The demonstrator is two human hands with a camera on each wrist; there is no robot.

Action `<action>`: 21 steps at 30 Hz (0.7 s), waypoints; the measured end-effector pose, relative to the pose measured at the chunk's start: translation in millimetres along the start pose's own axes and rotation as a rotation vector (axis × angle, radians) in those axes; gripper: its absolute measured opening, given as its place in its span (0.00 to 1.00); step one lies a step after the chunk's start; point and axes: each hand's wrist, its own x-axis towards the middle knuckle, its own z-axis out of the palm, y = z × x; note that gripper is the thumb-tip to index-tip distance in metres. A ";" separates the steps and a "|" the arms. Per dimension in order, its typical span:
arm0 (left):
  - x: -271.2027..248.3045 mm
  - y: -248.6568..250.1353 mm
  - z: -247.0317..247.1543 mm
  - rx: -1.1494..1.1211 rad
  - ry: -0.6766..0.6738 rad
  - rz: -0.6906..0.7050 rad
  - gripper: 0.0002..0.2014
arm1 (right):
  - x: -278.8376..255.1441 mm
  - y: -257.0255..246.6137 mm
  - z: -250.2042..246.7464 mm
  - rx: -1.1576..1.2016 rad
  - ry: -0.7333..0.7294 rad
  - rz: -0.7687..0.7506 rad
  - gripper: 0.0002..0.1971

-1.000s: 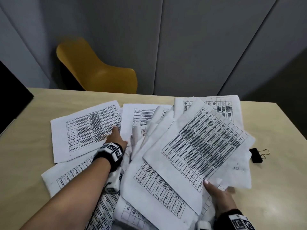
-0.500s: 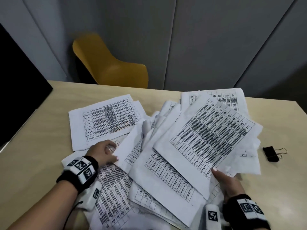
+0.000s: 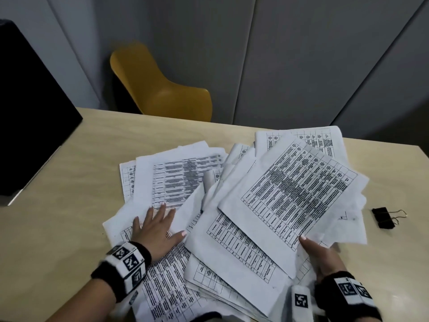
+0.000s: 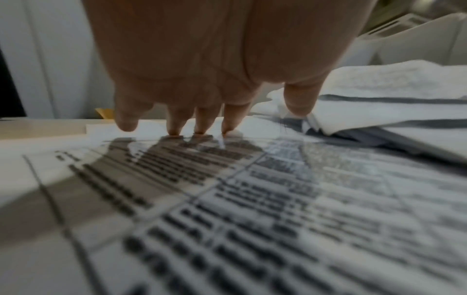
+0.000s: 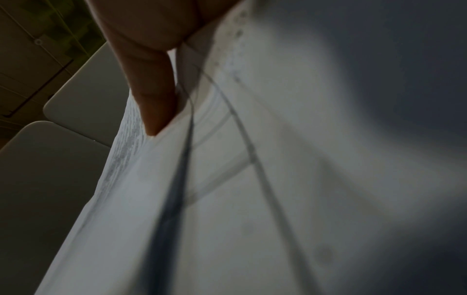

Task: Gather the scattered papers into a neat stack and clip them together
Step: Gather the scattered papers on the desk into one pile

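White papers (image 3: 234,219): lying fanned across the table (image 3: 69,182) middle.
Left hand (image 3: 155,231): pressing flat, fingers straight.
Right hand (image 3: 325,256): pinching a sheaf (thumb on top).
Binder clip (image 3: 384,217): sitting near the right edge.

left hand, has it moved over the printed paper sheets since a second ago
Yes. The left hand has drawn back toward the person, from the far printed paper sheet to sheets nearer the light wooden table's near edge.
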 end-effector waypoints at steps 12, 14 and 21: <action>10.3 -14.0 -7.4 -0.213 -0.045 -0.253 0.47 | -8.9 -6.2 3.9 -0.061 0.045 -0.039 0.14; 4.8 -4.1 -5.4 -0.120 -0.098 -0.205 0.47 | -12.2 -6.3 5.5 -0.040 0.056 -0.055 0.18; 31.0 -8.4 -39.0 -0.184 0.104 -0.247 0.41 | -39.7 -19.2 16.0 -0.011 0.046 -0.122 0.33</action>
